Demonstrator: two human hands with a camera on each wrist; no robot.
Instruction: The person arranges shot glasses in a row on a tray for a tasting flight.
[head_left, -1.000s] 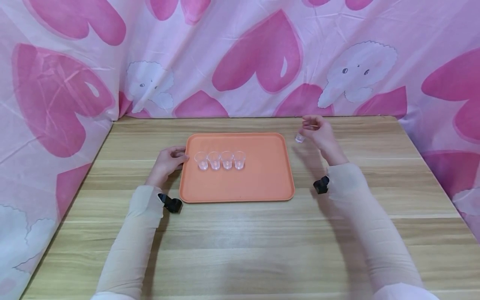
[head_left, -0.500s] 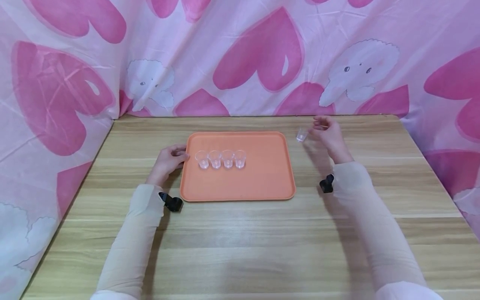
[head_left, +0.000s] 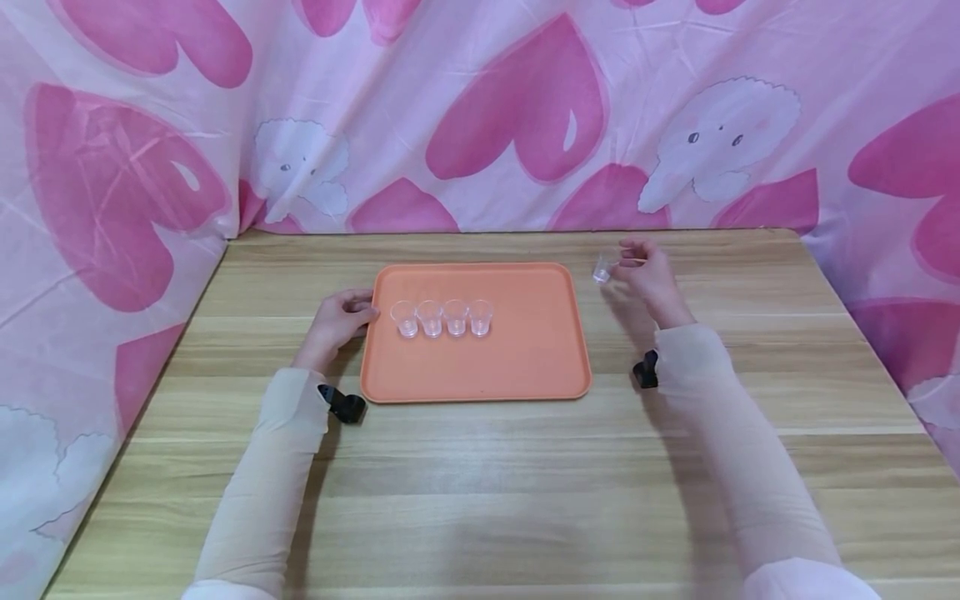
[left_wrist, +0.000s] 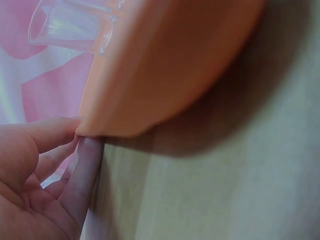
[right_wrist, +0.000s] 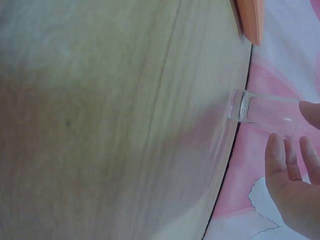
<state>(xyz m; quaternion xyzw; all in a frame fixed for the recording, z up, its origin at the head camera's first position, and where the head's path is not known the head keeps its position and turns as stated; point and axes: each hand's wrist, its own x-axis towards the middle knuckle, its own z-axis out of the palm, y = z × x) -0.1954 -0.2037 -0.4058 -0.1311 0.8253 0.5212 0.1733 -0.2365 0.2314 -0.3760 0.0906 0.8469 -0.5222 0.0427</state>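
An orange tray [head_left: 532,354] lies on the table, with a row of several small clear plastic cups [head_left: 430,320] standing upright on its left half. At its left edge is my left hand [head_left: 337,323]; the left wrist view shows thumb and fingers pinching the tray's rim [left_wrist: 90,112]. Beyond the tray's right side, another small clear cup [head_left: 601,272] stands upright on the table. My right hand [head_left: 651,279] is just right of this cup. In the right wrist view, its spread thumb and fingers [right_wrist: 275,150] are close beside the cup's [right_wrist: 270,112] upper part.
The wooden table [head_left: 480,483] reaches back to a pink curtain [head_left: 390,117] with hearts and white cartoon animals. More curtain hangs along the left and right sides. A black wrist camera [head_left: 345,406] sits on each sleeve.
My right hand first drew back to the right from the single cup, then came slightly left toward it again. The left hand, tray and row of cups have stayed put.
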